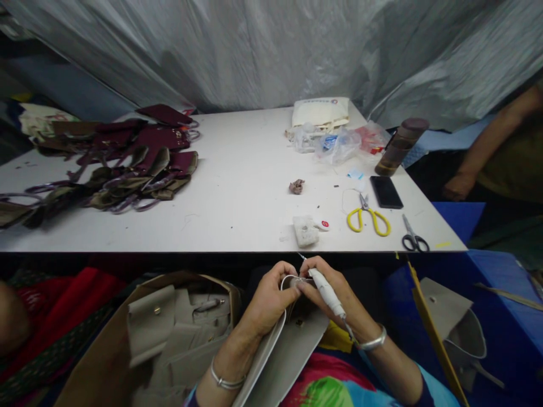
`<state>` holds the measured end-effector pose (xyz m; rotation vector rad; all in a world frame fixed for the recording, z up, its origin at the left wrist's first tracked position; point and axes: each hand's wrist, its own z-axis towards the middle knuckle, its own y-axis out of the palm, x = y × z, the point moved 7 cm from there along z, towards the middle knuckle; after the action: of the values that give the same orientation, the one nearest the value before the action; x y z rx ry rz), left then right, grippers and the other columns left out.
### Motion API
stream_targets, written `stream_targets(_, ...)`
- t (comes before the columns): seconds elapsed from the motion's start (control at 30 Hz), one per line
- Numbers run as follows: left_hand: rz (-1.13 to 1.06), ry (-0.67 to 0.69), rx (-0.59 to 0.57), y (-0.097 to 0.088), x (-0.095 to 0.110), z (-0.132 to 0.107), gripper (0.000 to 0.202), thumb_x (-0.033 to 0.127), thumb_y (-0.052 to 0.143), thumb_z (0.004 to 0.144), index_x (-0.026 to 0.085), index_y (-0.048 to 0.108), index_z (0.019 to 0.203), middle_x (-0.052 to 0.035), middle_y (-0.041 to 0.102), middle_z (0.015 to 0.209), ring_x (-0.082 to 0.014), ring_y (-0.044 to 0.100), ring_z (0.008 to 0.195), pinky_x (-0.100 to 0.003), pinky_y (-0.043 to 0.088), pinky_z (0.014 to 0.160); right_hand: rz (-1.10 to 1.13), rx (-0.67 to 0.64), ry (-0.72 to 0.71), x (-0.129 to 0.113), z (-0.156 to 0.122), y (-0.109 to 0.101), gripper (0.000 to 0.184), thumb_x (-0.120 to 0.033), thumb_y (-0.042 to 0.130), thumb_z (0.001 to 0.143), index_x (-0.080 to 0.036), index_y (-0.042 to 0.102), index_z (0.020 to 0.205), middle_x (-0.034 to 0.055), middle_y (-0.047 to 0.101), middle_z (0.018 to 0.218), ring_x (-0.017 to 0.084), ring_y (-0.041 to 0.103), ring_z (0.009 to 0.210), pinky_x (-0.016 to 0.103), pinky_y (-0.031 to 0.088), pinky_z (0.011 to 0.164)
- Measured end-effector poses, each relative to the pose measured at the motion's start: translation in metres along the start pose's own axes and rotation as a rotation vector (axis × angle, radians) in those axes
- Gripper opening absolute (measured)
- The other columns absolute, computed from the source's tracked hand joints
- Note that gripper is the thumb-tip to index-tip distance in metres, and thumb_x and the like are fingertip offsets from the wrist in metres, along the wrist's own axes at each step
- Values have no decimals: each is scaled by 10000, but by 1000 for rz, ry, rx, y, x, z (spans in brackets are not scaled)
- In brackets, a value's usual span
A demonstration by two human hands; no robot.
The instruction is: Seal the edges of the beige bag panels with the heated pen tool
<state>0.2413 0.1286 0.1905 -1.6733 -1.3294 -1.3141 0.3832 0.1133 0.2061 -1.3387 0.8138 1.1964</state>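
A grey bag [297, 347] with a pale edge and a small metal stud lies across my lap, its top end between my two hands. My left hand [267, 297] pinches the bag at a looped, pale-edged part, thumb and fingers pressed together. In my right hand [340, 285] is a pen-like tool [326, 293] with a white-wrapped handle, a thin metal tip pointing up and away, and a cord trailing by the wrist. My right thumb and fingers also meet the bag's edge. The exact contact between the fingertips is hidden.
On the white table [246, 186] are yellow-handled scissors [363, 216], black-handled scissors [413, 237], a phone [386, 192], a bottle [401, 148], a white block [305, 232] and maroon bags [156, 138]. A carton [93, 356] holds grey bags at left. Another person's arm [487, 141] shows at right.
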Motion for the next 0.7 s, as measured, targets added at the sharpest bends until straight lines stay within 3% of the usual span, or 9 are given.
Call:
stream_targets(0.1,22,0,-51,-1,2,1,221,185,741,726,174,600,895,27,590,782,-132,508,723,-226,388,653,-17,1,-51,-2,0,3,74,-237,653,964,-213,606,1017,-26,595,829,129,541,689,210,417,633)
stream_targets(0.2,83,38,-97,-13,12,0,211,195,739,776,167,665,972,-21,669,928,-166,595,864,-257,453,791,-58,28,-90,-5,-3,4,46,-228,627,972,-208,611,1011,-27,590,801,124,533,655,210,409,612)
stream_targets(0.3,127,64,-122,-37,26,-7,290,265,772,819,175,708,1087,-73,717,1097,-218,646,1018,-315,481,922,-113,66,-88,-6,-7,3,48,-248,612,983,-209,616,1011,-23,587,783,128,531,637,216,410,601)
stream_targets(0.4,199,49,-82,-69,35,-21,309,359,783,847,175,755,1094,-91,745,1109,-240,665,1041,-329,496,930,-157,83,-49,-3,-10,0,91,-304,620,994,-218,614,1024,-21,584,759,139,524,613,228,409,578)
stream_targets(0.57,131,13,220,-122,25,-49,430,540,797,821,142,799,981,-105,778,973,-222,687,866,-290,523,772,-178,102,-37,2,-13,0,152,-378,633,996,-234,617,1039,-19,584,721,152,516,562,242,407,531)
stream_targets(0.63,125,75,422,-139,23,-67,410,539,783,836,143,799,939,-99,779,916,-215,686,809,-280,524,719,-185,116,-49,0,-14,2,138,-370,625,998,-238,615,1037,-20,581,716,152,508,550,241,403,517)
stream_targets(0.7,245,210,667,-151,30,-95,292,455,755,885,170,799,931,-81,778,921,-219,695,841,-287,536,762,-191,120,-64,-4,-14,5,130,-365,614,1002,-239,613,1032,-16,588,722,152,508,548,242,404,512)
